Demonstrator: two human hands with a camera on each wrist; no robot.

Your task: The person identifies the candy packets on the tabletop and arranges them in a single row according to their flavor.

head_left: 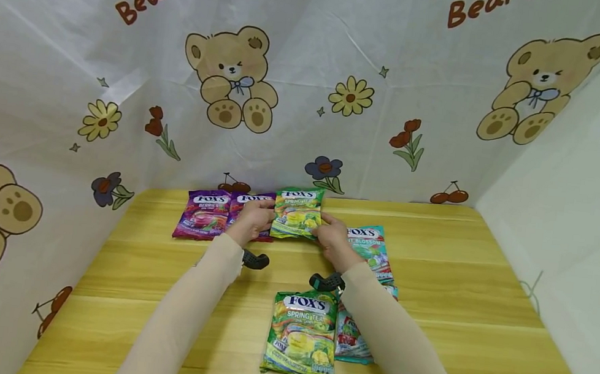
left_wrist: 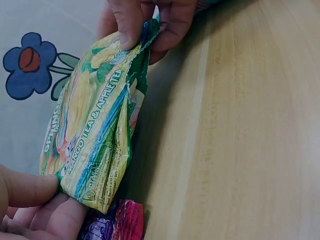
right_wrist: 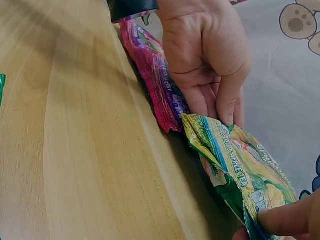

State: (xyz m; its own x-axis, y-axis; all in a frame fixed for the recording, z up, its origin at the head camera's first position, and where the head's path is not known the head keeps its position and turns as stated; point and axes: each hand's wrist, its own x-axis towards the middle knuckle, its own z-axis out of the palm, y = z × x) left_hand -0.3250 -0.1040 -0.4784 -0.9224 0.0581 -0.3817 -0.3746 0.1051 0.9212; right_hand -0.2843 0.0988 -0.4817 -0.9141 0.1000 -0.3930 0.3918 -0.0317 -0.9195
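Both hands hold one green and yellow Spring Tea candy bag (head_left: 297, 214) by its two sides, near the back wall. My left hand (head_left: 254, 222) pinches the left edge, thumb on the printed front and fingers behind, as the left wrist view shows. My right hand (head_left: 332, 235) pinches the opposite edge the same way. In the right wrist view the bag (right_wrist: 240, 165) is tilted over the wood, its end close to a purple and pink candy bag (right_wrist: 157, 82). That purple bag (head_left: 236, 210) lies partly behind my left hand in the head view.
Another purple Berries bag (head_left: 203, 216) lies at the back left. A second Spring Tea bag (head_left: 302, 335) lies at the table's front. Two teal bags, one at the back (head_left: 373, 251) and one in front (head_left: 352, 338), are partly covered by my right arm. A printed cloth wall (head_left: 293, 149) borders the table.
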